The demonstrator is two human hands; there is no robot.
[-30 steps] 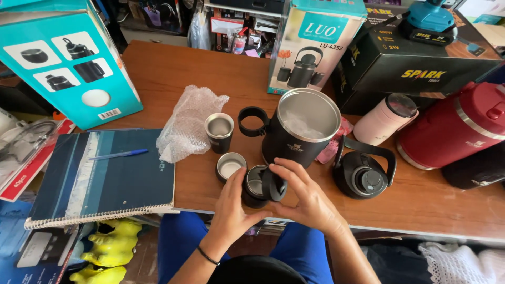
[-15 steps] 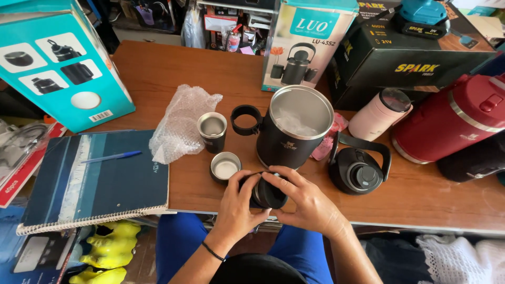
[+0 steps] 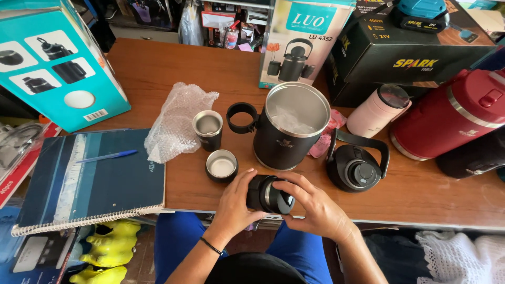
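Small black cup point(image 3: 271, 194) with a steel rim, lying on its side, held over the near edge of the worktop point(image 3: 158, 68). Left hand point(image 3: 236, 202) closed around its left end, right hand point(image 3: 315, 208) wrapped over the right end and top, so both grips are closed on the cup.

Just behind it: a big black flask body point(image 3: 292, 134), lid off, steel inside showing, something clear inside (cannot tell what). A black ring handle point(image 3: 242, 117) sticks out of its left side.

Left of the held cup, 2 more black cups: a short one point(image 3: 221, 165) and a taller one point(image 3: 208, 129), both upright, near each other. Bubble wrap point(image 3: 176, 121) lies crumpled beside the taller one.

Right of the flask: black lid point(image 3: 357, 168) with carry handle, flat on the worktop. Behind it a pink tumbler point(image 3: 376, 110), then a red jug point(image 3: 452, 113) on its side.

Far left: spiral notebook point(image 3: 105, 184) with a blue pen point(image 3: 108, 156) on it, teal box point(image 3: 52, 63) behind.
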